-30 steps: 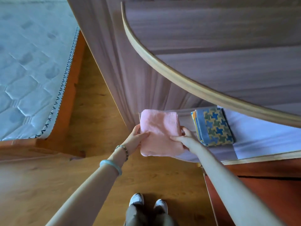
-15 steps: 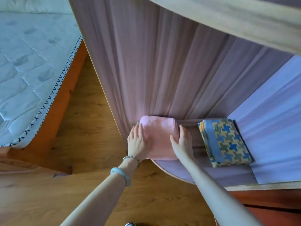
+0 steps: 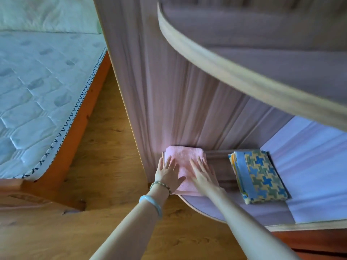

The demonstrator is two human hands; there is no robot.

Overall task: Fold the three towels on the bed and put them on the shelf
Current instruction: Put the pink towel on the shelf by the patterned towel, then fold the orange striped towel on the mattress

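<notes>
1. Warm wooden floor (image 3: 105, 147) fills the near left of the scene. At the far left, a pale quilted mattress (image 3: 37, 81) sits on an orange-brown bed frame (image 3: 78, 132).
2. To the right stands a shelf unit with a tall side panel (image 3: 159, 91) of greyish-purple wood grain. The curved pale edge of an upper shelf (image 3: 234, 76) sweeps across the upper right.
3. The lower shelf (image 3: 244, 212) has a rounded near-left corner with a thin pale trim.
4. A folded pink towel (image 3: 185, 156) lies flat at the left end of this lower shelf, close against the side panel. Whether it touches the panel cannot be told.
5. The left hand (image 3: 168, 174) rests palm-down on the towel's near-left part, with fingers straight and slightly fanned, pointing away.
6. The right hand (image 3: 202, 174) rests palm-down on the towel's right part, its fingers also straight and a little spread. Neither hand curls round the cloth.
7. A folded patterned towel (image 3: 261, 177), blue, yellow and green, lies on the same shelf to the right, with a strip of bare shelf between the 2 towels.
8. The left wrist wears a bead bracelet (image 3: 160, 184), and nearer along the arm is a pale bangle (image 3: 152, 202).
</notes>
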